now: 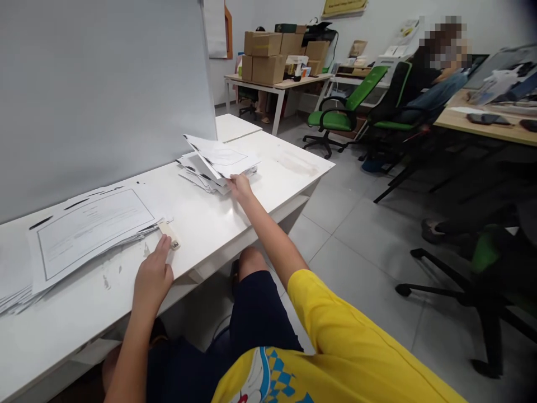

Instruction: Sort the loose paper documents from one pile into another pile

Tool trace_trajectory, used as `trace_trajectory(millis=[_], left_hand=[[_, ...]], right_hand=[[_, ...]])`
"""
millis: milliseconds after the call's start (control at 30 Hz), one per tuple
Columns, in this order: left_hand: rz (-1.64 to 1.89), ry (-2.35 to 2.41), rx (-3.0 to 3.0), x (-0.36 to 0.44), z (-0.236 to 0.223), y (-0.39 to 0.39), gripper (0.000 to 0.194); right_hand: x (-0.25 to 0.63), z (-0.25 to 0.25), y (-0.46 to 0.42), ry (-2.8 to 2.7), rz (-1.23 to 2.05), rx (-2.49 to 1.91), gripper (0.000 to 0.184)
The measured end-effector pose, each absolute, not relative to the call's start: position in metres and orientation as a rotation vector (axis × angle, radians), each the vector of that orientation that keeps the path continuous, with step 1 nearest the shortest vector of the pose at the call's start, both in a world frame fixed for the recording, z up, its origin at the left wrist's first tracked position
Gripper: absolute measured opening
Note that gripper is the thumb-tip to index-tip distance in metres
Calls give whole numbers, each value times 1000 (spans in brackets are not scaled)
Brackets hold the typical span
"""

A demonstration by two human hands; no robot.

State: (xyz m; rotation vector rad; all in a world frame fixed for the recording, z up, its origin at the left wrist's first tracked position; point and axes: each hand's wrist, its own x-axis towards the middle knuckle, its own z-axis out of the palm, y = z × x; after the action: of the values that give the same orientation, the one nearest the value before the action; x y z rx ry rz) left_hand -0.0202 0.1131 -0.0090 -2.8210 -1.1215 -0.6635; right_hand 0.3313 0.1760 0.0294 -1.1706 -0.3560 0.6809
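Observation:
My right hand (240,187) pinches the near edge of a printed paper sheet (229,159), which tilts up over a messy stack of papers (201,180) by the white panel. My left hand (154,271) rests at the table's front edge, its fingers stretched forward. Its fingertips touch a small cream-coloured block with a metal end (169,235), perhaps a stapler; the hand partly covers it. Left of that hand lies a wide pile of printed sheets (92,232) with black-bordered frames and dark marks along the far edge.
The white table (277,162) ends at a right corner. A tall white panel (100,84) stands along its far side. Torn paper scraps (106,281) lie near the front. Cardboard boxes (268,59) fill a back table. A green chair (350,106) and a seated person are to the right.

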Motion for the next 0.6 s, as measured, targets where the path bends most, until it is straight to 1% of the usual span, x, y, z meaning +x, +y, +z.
trace_trajectory(millis=[100, 167, 233, 300, 367, 400, 500, 600], left_hand=[[-714, -1137, -2852, -21, -12, 109, 71], [-774, -1170, -2823, -21, -12, 104, 78], [-851, -1175, -2766, -24, -8, 104, 86], [-910, -1153, -2693, -33, 1, 114, 87], [-883, -1127, -2603, -52, 12, 135, 80], [-827, -1101, -2544, -65, 17, 148, 76], [-602, -1233, -2492, -106, 23, 182, 70], [-513, -1381, -2483, -132, 19, 191, 50]], right_hand=[[318, 29, 191, -388, 687, -1208, 39], [314, 23, 187, -432, 608, -1287, 48], [315, 13, 177, -521, 387, -1486, 59], [316, 2, 167, -626, 117, -1715, 68], [318, -7, 162, -738, -45, -1839, 67], [318, -11, 161, -806, -86, -1858, 64], [314, -17, 167, -1046, -171, -1851, 54], [309, -20, 174, -1202, -199, -1829, 48]])
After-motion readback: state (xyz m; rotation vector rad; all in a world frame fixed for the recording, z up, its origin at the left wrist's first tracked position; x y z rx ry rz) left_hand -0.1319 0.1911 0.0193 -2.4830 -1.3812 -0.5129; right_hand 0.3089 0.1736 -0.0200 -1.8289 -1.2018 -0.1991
